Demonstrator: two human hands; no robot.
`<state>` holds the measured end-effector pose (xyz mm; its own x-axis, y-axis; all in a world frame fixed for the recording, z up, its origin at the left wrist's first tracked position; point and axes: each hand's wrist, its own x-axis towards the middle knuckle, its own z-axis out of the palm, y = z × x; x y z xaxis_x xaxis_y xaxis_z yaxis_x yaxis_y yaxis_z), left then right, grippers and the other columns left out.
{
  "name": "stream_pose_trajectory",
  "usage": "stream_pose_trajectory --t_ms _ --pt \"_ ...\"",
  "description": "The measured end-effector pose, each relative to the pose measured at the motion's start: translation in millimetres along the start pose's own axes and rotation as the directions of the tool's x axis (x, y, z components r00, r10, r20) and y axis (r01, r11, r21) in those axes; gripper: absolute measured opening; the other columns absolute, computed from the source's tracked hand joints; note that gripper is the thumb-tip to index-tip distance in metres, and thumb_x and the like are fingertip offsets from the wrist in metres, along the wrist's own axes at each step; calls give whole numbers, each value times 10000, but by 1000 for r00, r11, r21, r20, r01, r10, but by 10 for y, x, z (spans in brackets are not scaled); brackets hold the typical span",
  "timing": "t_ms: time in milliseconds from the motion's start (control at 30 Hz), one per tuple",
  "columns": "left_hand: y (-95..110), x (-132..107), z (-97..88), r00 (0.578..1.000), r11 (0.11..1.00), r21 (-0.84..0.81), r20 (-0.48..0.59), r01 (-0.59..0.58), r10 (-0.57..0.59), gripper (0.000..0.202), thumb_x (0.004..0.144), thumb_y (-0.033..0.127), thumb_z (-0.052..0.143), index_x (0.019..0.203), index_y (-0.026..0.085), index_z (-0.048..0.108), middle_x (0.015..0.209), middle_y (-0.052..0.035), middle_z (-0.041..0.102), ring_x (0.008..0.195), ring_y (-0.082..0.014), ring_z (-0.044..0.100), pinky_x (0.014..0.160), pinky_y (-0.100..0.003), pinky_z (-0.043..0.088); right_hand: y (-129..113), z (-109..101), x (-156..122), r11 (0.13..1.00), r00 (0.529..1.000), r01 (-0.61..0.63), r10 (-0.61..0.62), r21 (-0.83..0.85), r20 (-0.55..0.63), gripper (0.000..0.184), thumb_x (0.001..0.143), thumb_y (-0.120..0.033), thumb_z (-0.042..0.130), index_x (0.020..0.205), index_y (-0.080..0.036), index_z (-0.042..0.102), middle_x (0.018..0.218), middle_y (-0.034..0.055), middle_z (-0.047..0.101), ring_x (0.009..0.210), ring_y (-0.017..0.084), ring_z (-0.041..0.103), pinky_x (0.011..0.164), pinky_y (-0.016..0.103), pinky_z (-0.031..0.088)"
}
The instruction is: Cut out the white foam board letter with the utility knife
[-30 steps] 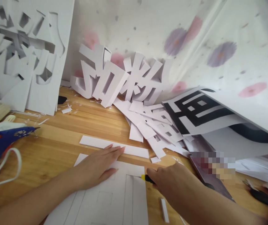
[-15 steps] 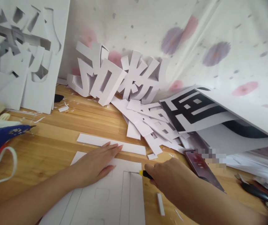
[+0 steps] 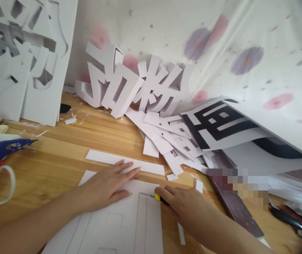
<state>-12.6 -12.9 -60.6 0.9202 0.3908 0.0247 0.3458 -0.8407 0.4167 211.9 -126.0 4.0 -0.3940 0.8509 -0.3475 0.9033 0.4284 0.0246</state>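
My left hand (image 3: 108, 187) lies flat with fingers spread, its palm on a white board (image 3: 125, 229) and its fingertips over a loose white strip (image 3: 98, 156) just beyond it. Pencil lines and small rectangles are drawn on the board. My right hand (image 3: 185, 203) is closed round a yellow and black craft knife (image 3: 157, 197) at the board's right edge. The thin blade points left, along the top of a long drawn strip. Most of the handle is hidden in my fingers.
A blue glue gun (image 3: 8, 147) with a white cord lies left. White cut-out characters (image 3: 125, 90) lean against the flowered curtain. Flat cut-outs (image 3: 164, 137), a black-printed sheet (image 3: 219, 121), a phone-like slab (image 3: 242, 211) and black-handled pliers (image 3: 285, 217) lie right.
The knife has shifted slightly left, its blade further over the board. My right hand has followed it. My left hand's fingers have spread a little, staying in place. The phone-like slab appears further right.
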Motion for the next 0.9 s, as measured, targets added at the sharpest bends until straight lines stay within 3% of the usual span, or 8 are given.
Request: stream_pose_trajectory --t_ms 367,500,667,800,900 --pt "-4 -6 10 1000 998 67 5 15 -16 527 926 434 361 1408 316 184 1439 -20 309 1350 -218 175 1057 -417 268 27 17 35 994 994 -96 92 54 62 282 702 -43 500 914 -230 503 782 -13 559 586 126 544 475 237 302" --pt "-12 -1 -16 1000 997 82 8 6 -7 525 931 431 349 1410 294 186 1432 -26 320 1352 -218 166 1053 -427 275 68 88 25 993 996 -89 88 82 17 213 750 -95 502 915 -229 499 780 -9 553 565 114 532 471 235 295" --pt "99 27 10 1000 993 119 -8 1 0 513 940 371 357 1410 254 188 1424 -37 335 1353 -213 148 1086 -448 203 70 151 47 995 996 -85 85 42 9 177 768 -142 517 920 -230 499 746 -13 556 530 110 518 448 232 279" --pt "300 6 110 997 994 109 -66 -31 38 589 949 223 310 1430 200 -30 1455 -67 248 1351 -189 137 1114 -437 126 21 134 115 993 994 -104 105 -54 6 49 794 -188 515 836 -210 502 641 -11 550 465 114 493 413 238 240" --pt "384 -23 145 1000 999 34 -14 -7 7 719 923 335 400 1422 203 -100 1463 -102 187 1343 -245 121 1092 -436 217 -14 81 157 989 994 -105 108 -109 23 15 809 -215 504 818 -203 509 584 -10 541 419 117 473 397 246 223"
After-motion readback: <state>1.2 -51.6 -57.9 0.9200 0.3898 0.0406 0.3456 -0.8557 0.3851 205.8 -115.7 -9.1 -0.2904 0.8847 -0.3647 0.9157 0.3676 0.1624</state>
